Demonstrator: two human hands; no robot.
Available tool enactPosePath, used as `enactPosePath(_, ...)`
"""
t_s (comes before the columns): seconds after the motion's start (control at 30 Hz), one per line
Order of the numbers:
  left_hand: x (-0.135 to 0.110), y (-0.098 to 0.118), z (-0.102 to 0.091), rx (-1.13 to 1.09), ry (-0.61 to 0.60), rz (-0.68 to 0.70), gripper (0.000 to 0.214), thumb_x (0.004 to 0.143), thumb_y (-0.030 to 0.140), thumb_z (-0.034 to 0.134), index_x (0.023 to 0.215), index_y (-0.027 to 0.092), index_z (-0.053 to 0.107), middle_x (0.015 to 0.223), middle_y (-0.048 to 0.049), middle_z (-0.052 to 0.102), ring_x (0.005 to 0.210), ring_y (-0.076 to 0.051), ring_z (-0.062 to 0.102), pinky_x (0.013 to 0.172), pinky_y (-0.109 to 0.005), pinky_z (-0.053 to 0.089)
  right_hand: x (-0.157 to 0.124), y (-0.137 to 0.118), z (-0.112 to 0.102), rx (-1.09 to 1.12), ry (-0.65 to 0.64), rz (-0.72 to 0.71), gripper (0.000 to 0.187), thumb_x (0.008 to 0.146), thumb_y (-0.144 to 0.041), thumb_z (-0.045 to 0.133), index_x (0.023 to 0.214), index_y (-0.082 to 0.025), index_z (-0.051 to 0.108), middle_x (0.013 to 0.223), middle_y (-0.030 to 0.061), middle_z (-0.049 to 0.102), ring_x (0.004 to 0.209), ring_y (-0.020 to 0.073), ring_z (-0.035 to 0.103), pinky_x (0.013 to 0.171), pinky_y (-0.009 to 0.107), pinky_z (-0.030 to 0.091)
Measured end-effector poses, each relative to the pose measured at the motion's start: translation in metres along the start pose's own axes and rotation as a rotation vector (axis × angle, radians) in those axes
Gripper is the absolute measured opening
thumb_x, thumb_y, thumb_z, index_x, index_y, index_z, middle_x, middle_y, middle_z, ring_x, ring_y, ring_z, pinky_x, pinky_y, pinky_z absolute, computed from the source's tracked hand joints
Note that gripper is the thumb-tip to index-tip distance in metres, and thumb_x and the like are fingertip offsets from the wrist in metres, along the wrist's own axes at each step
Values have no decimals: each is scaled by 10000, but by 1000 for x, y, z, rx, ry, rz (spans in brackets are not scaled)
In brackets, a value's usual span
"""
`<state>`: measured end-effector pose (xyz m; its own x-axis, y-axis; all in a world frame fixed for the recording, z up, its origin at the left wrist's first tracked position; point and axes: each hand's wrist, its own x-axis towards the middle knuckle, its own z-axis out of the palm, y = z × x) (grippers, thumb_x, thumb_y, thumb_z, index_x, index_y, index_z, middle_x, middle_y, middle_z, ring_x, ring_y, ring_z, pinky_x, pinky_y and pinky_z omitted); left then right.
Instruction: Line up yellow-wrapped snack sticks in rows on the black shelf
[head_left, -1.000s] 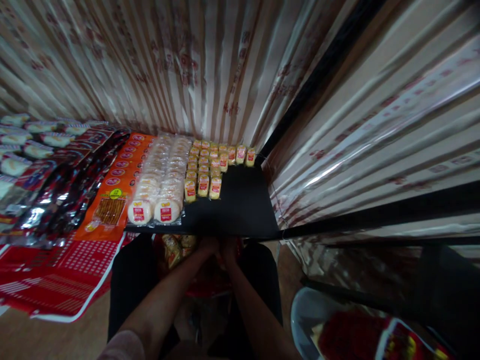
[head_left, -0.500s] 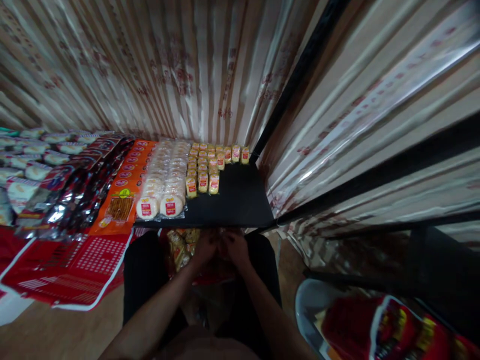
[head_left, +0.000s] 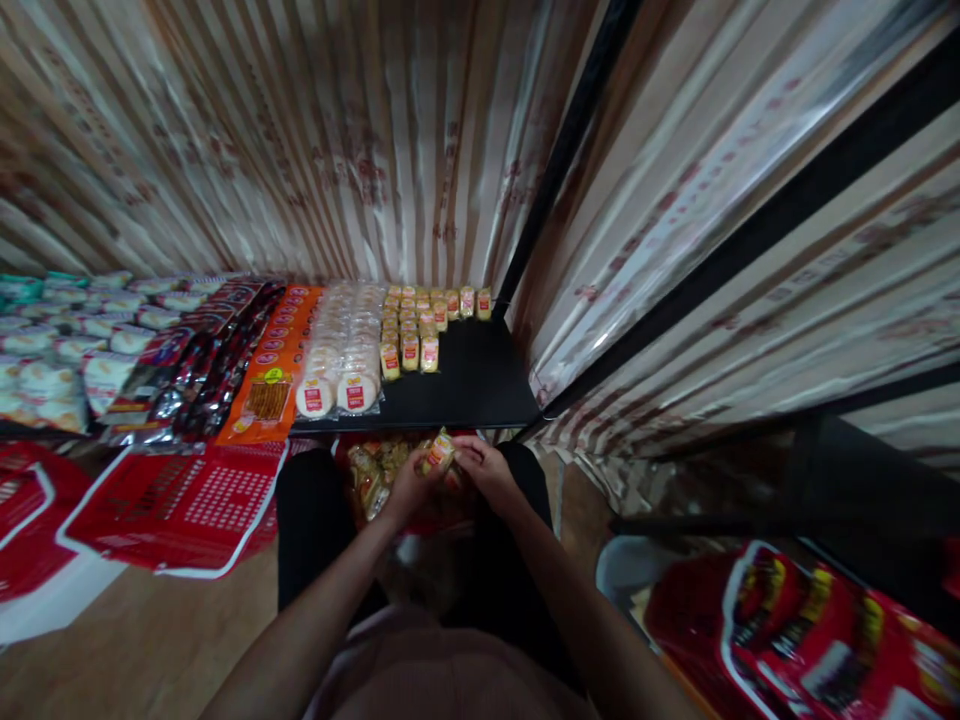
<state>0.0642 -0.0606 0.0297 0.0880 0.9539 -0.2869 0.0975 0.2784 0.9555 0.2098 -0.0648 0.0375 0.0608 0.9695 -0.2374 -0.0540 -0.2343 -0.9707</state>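
Note:
Between my knees, my left hand [head_left: 411,484] grips a small yellow wrapped snack packet [head_left: 439,453] with a red and white label. The fingers of my right hand [head_left: 484,466] are curled together and pinch at the packet's right edge. Below both hands is a red bag holding several more yellow wrapped packets [head_left: 373,472], partly covered by my hands. On the black shelf [head_left: 480,375] in front, rows of matching yellow packets [head_left: 409,350] stand in the back corner and along the left.
Left of the yellow packets lie round white crackers [head_left: 355,392], an orange snack bag [head_left: 268,395] and dark shiny packs [head_left: 199,400]. A red bag [head_left: 202,500] hangs below. At right, a tub [head_left: 626,570] stands beside red packages [head_left: 817,620]. Striped curtains enclose the shelf.
My hands have lifted slightly from the bag, and a yellow snack packet now shows between them. The camera view has shifted, so the shelf's contents sit a little higher and the left goods further right.

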Motion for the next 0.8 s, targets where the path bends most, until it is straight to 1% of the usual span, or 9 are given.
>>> enactPosePath(0.07, 0, 9, 1, -16, 41, 40, 283, 657, 292, 665, 896, 143, 631, 891, -57, 686, 823, -164, 619, 786, -279, 467, 4, 1, 8, 55, 91, -58, 349, 601, -291, 650, 935, -208, 595, 874, 33, 675, 791, 174, 642, 726, 304, 516)
enactPosePath(0.17, 4, 18, 6, -20, 115, 80, 337, 648, 319, 663, 926, 134, 622, 853, -55, 682, 763, -161, 616, 750, -278, 471, 7, 5, 19, 69, 259, -120, 472, 602, -281, 640, 1052, -207, 520, 899, 44, 648, 740, 161, 639, 682, 299, 528)
enactPosePath(0.23, 7, 22, 12, -1, 157, 93, 344, 662, 314, 643, 952, 134, 613, 851, -55, 683, 759, -168, 619, 750, -288, 476, 7, 8, 24, 42, 328, -174, 438, 633, -288, 625, 1044, -199, 502, 880, 48, 643, 714, 156, 636, 664, 294, 532)
enactPosePath(0.33, 12, 25, 20, 43, 200, 97, 304, 714, 298, 581, 976, 148, 615, 927, -66, 686, 858, -185, 622, 821, -304, 468, 5, 7, 25, -14, 348, -252, 306, 680, -300, 617, 951, -196, 523, 859, 55, 648, 731, 161, 638, 675, 291, 537)
enactPosePath(0.43, 17, 27, 27, 85, 180, 93, 302, 780, 292, 492, 1021, 154, 611, 1044, -83, 665, 985, -192, 597, 904, -306, 435, 6, 0, 19, -41, 324, -279, 196, 723, -331, 594, 860, -198, 552, 801, 51, 657, 735, 172, 642, 672, 291, 535)
enactPosePath(0.53, 25, 33, 33, 112, 143, 97, 340, 824, 286, 415, 1088, 159, 588, 1130, -82, 636, 1068, -182, 563, 956, -296, 402, 12, -10, 10, -40, 294, -284, 201, 754, -361, 572, 867, -194, 572, 802, 54, 670, 739, 178, 647, 670, 293, 533)
enactPosePath(0.6, 31, 40, 38, 151, 129, 79, 364, 838, 280, 382, 1123, 159, 573, 1169, -80, 617, 1098, -172, 545, 973, -278, 385, 20, -15, 3, -47, 279, -283, 228, 745, -357, 591, 900, -191, 574, 841, 60, 674, 761, 181, 650, 692, 300, 533)
enactPosePath(0.7, 40, 58, 47, 275, 110, 38, 390, 855, 266, 340, 1165, 158, 551, 1210, -78, 584, 1118, -156, 522, 985, -248, 361, 35, -19, -6, -102, 288, -268, 266, 711, -333, 624, 927, -189, 568, 899, 68, 667, 803, 188, 647, 714, 311, 530)
enactPosePath(0.8, 51, 77, 56, 440, 96, 21, 404, 859, 253, 329, 1186, 146, 540, 1190, -95, 574, 1115, -165, 506, 989, -246, 342, 54, -19, -14, -154, 330, -261, 260, 703, -331, 617, 918, -192, 569, 908, 66, 661, 818, 189, 639, 700, 304, 530)
